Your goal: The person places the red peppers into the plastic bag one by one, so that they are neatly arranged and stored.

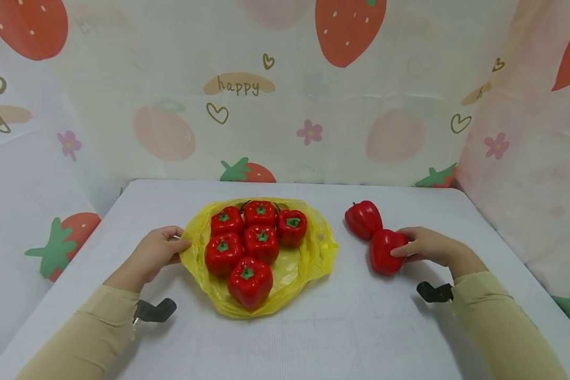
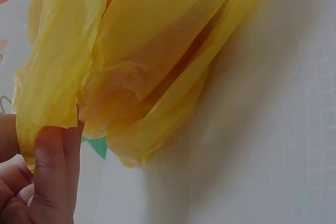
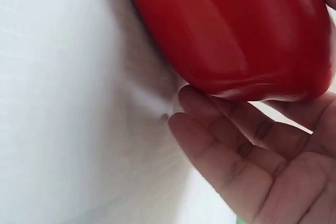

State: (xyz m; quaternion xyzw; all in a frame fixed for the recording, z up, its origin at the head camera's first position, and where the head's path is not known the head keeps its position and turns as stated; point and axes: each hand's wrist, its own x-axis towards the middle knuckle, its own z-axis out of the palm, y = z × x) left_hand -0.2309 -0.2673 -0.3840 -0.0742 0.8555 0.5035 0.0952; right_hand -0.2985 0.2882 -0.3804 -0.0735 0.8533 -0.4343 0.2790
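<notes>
My left hand [image 1: 158, 252] pinches the left rim of a yellow plastic bag [image 1: 290, 266] between thumb and fingers; in the left wrist view the bag's thin edge [image 2: 58, 93] runs down between the fingertips. Several glossy red bell peppers [image 1: 249, 282] with green stems sit inside the spread bag. To its right, my right hand [image 1: 427, 245] holds a red bell pepper [image 1: 383, 253] lying on its side, thumb on the near side. The right wrist view has that pepper [image 3: 231, 30] large, with some fingers spread below it. Another red bell pepper [image 1: 363, 219] lies just behind it.
All of this rests on a white-covered table [image 1: 313, 338]. A cloth backdrop [image 1: 275, 132] with strawberry prints rises behind the table and along both sides. Black wrist-camera mounts [image 1: 155, 310] stick out from both sleeves close over the tabletop.
</notes>
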